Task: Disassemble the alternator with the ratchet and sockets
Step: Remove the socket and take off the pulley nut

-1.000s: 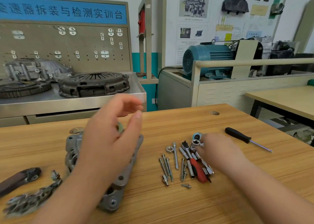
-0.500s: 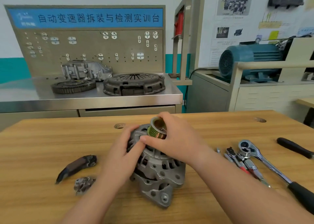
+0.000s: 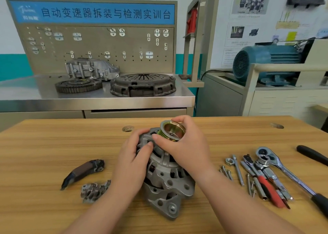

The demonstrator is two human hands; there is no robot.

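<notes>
Alternator point(image 3: 166, 185) half hidden — right hand point(image 3: 186, 145) pinches pulley point(image 3: 173, 129), left hand point(image 3: 131, 155) grips its side; ratchet point(image 3: 284, 169) handle cut off btm right; sign point(image 3: 92, 13): 自动变速器拆装与检测实训台.

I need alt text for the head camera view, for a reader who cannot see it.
A person's right hand grips the pulley of an alternator on a wooden table, while the left hand holds its housing. A ratchet and bolts lie to the right.

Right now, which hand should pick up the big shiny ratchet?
The right hand, probably. The ratchet lies on its side of the table, and the left hand holds the alternator steady. The right hand must first let go of the pulley it grips.
</notes>
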